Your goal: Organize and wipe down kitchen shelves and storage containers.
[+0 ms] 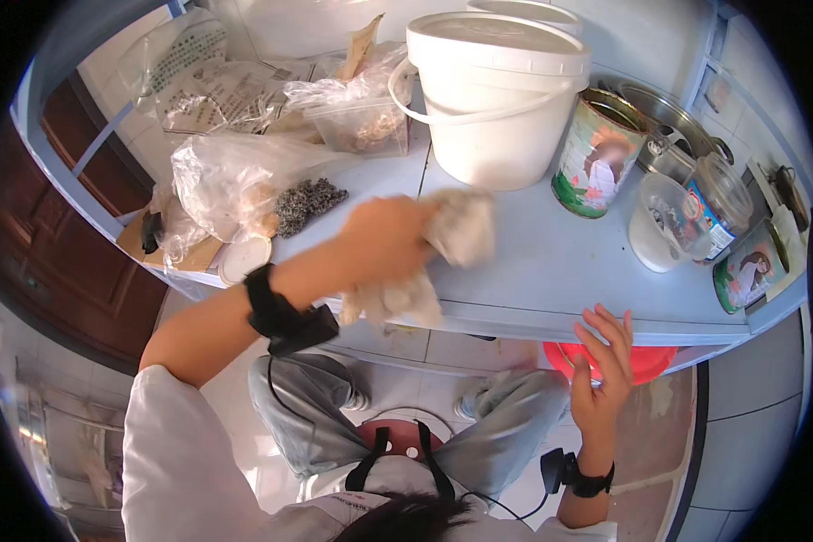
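My left hand (389,234), blurred, reaches across a pale blue shelf (542,271) and grips a beige cloth (462,227). Part of the cloth hangs below the hand towards the shelf's front edge. My right hand (603,359) is raised just before that edge with its fingers apart, holding nothing. Behind it, on a lower level, shows a red plastic basin (654,364). Beyond the cloth stands a white lidded bucket (498,129) with its handle hanging in front. A dark speckled scouring pad (308,203) lies left of my left hand.
Plastic bags (234,179) and a clear plastic box (362,129) crowd the left side. To the right are a decorated tin (599,156), a translucent tub (664,230), a plastic jar (721,200), another tin (748,274) and a metal pot (677,125). A round white lid (245,259) lies near the front left.
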Demonstrator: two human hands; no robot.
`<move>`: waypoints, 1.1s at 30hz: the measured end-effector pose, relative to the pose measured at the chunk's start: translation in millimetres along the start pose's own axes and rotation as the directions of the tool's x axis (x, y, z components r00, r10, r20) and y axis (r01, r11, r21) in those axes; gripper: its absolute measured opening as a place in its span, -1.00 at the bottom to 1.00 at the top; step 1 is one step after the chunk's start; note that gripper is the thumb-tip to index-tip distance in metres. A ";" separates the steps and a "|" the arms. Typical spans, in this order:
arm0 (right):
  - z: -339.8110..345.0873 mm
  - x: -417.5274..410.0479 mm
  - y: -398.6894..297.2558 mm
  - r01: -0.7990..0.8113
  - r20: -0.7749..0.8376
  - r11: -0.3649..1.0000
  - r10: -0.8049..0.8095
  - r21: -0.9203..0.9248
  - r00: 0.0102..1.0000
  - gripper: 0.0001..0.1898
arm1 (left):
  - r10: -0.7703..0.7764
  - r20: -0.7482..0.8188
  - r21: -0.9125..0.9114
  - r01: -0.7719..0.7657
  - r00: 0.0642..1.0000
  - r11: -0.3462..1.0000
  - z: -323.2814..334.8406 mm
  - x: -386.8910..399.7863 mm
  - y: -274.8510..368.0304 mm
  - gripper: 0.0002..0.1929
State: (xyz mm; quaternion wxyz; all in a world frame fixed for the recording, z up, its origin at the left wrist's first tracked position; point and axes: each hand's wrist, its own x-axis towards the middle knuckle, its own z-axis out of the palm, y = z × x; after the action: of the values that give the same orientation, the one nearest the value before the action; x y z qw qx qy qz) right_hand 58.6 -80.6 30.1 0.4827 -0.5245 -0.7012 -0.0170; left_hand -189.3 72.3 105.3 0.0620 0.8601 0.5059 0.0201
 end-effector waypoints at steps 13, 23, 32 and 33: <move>17.3 -22.1 -21.9 -0.010 0.040 0.989 0.004 0.144 0.999 -0.64 | -0.033 -0.044 0.185 0.041 0.998 0.982 14.4 64.9 -73.9 -0.67; 24.0 -26.1 -39.7 0.014 0.069 0.986 -0.026 0.167 0.997 -0.60 | 0.615 -0.211 0.064 -0.617 0.760 0.784 31.4 -17.7 14.6 -0.63; 8.7 -46.2 -41.3 -0.077 0.042 0.987 0.072 0.138 0.997 -0.60 | 0.481 0.238 -0.028 -0.489 0.844 0.872 34.8 -135.7 9.7 -0.54; 9.1 -47.8 -41.7 -0.112 0.049 0.982 0.106 0.153 0.993 -0.60 | 0.481 0.238 -0.031 -0.488 0.844 0.872 57.2 -143.7 5.9 -0.54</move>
State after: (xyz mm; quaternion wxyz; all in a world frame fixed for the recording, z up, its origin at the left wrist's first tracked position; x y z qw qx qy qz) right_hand 20.4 -128.8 12.1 0.5079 -0.5231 -0.6803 0.0749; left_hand -248.6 -61.0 53.3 0.1017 0.9568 0.2616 -0.0761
